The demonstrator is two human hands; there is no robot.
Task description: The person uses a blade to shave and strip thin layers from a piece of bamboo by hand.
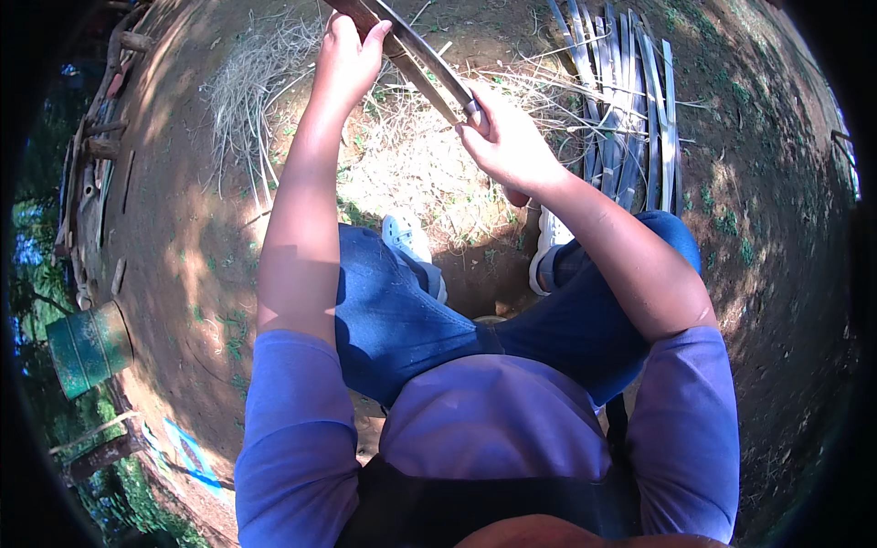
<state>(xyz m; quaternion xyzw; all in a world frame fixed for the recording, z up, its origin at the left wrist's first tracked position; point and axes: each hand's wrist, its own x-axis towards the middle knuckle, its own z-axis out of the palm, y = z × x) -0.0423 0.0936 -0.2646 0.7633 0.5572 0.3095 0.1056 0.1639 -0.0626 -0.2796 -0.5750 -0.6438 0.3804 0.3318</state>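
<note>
My right hand is wrapped round the handle of a long knife, whose blade slants up to the far left. Farther away and to the left, my left hand is closed on a flat brown strip, which looks like split bamboo. The strip runs alongside the blade toward my right hand. I cannot tell whether the blade touches it. The far ends of both pass out of the top of the view.
Pale thin shavings cover the ground between and beyond my shoes. A loose heap of fibres lies at the far left. Several long split strips lie at the far right. A green container stands at the left edge, near logs.
</note>
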